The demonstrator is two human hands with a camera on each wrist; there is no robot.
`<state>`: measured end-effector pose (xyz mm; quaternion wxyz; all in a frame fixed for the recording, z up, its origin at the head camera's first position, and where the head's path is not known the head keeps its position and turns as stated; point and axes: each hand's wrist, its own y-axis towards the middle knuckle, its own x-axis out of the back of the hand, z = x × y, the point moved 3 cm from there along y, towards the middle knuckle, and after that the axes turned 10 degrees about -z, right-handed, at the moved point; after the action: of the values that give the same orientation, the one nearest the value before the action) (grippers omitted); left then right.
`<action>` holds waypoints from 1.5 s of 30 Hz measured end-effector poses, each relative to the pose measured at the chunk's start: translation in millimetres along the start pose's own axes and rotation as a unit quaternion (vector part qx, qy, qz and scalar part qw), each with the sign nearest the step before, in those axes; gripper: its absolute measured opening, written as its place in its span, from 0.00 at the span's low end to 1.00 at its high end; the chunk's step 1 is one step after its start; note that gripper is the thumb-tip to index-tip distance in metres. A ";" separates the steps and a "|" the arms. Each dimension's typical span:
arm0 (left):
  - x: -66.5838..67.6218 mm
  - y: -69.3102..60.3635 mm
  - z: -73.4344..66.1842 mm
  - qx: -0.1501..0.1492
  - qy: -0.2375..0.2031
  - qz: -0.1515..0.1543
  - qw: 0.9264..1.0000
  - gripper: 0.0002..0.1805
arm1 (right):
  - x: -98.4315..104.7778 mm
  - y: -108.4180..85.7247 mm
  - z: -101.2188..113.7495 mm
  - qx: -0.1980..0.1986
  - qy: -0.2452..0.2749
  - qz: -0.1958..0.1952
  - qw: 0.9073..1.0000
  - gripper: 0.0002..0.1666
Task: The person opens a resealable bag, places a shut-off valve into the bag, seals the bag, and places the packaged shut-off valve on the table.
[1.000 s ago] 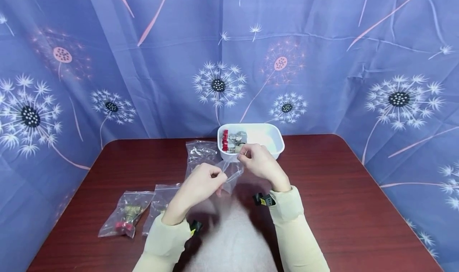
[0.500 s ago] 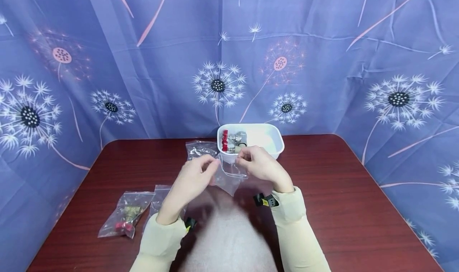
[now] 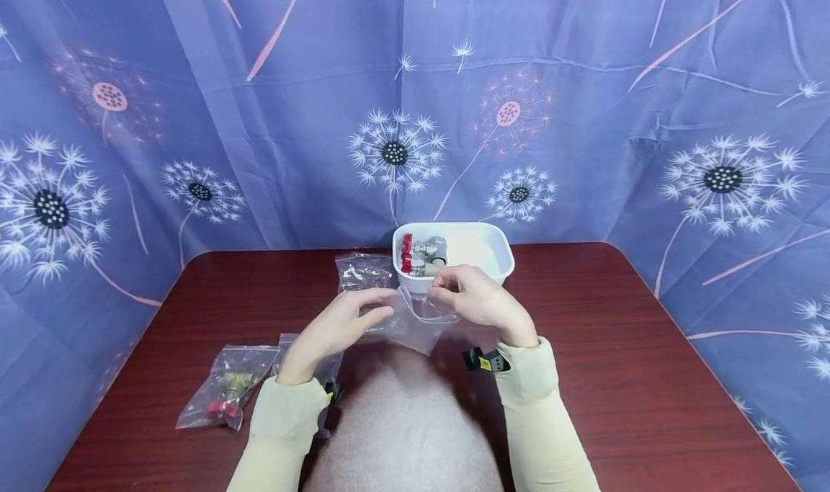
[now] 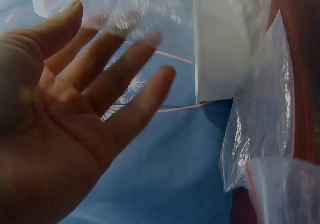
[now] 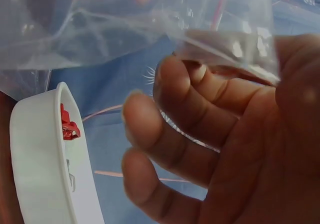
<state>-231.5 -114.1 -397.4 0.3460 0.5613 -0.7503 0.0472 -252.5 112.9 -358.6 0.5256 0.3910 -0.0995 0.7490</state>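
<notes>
Seemingly partway: one bagged valve (image 3: 235, 387) lower left, loose valves (image 3: 428, 249) in the tub (image 3: 483, 243), upper centre.
Left hand (image 3: 337, 328), fingers extended, grips nothing; clear bag (image 3: 416, 332), apparently empty, mid-frame, pinched by right hand (image 3: 478, 299). Tub sits at back edge of table (image 3: 616, 348); room in its right end, tabletop stretching right.
</notes>
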 end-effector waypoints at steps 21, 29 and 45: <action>0.0 -4.5 -2.8 0.015 -0.010 0.022 1.000 0.03 | 14.2 -1.3 -20.4 -0.033 0.092 -0.052 0.994 0.08; -2.0 -5.4 -1.4 0.025 -0.028 0.035 0.999 0.03 | 23.2 5.5 -53.7 -0.123 0.151 -0.149 0.969 0.10; -1.9 -4.5 -2.1 0.027 -0.003 0.061 0.998 0.04 | -9.4 71.3 -97.4 -0.322 0.253 -0.094 0.907 0.25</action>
<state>-226.3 -113.3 -398.4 0.3249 0.5241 -0.7824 0.0871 -359.8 130.3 -412.1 0.6986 0.0055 -0.1620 0.6969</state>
